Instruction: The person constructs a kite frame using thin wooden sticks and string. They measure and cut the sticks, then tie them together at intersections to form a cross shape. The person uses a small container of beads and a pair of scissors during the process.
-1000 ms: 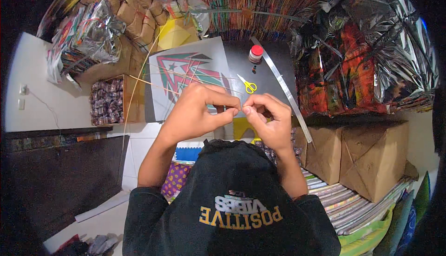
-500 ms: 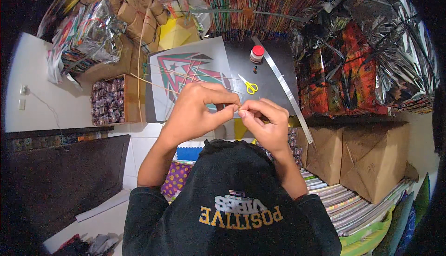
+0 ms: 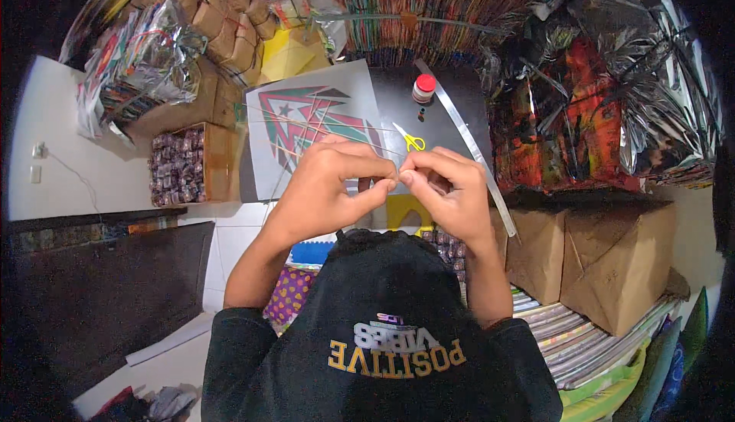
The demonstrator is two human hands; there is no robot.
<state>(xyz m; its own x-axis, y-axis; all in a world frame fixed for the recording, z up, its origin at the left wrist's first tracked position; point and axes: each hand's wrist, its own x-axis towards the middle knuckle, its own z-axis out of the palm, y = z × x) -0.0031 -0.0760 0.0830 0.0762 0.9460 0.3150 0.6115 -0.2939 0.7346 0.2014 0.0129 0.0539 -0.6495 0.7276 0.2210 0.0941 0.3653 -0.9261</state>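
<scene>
My left hand (image 3: 329, 188) is closed, its thumb and index finger pinched together above the table's near edge. Thin pale sticks (image 3: 318, 125) cross one another just beyond it, and some run in behind its knuckles. Fingertip to fingertip with it, my right hand (image 3: 450, 192) is pinched too; whatever lies between the tips is too fine to make out. Beneath the sticks lies a white sheet (image 3: 264, 169) with a red, green and black angular star design. Yellow-handled scissors (image 3: 414, 143) rest on the dark tabletop just beyond my right hand.
A red-lidded jar (image 3: 423, 89) and a tiny dark bottle (image 3: 422, 114) stand beyond the scissors. A long metal ruler (image 3: 464, 129) lies along the right. Stacked bundles (image 3: 406, 31) rise behind. Cardboard boxes (image 3: 612, 261) stand at right, a carton of small packets (image 3: 218, 163) at left.
My right hand has shifted slightly right and up, its wrist turning more upright. Long sticks that stuck out on the left have swung out of that place. Both hands stay pinched.
</scene>
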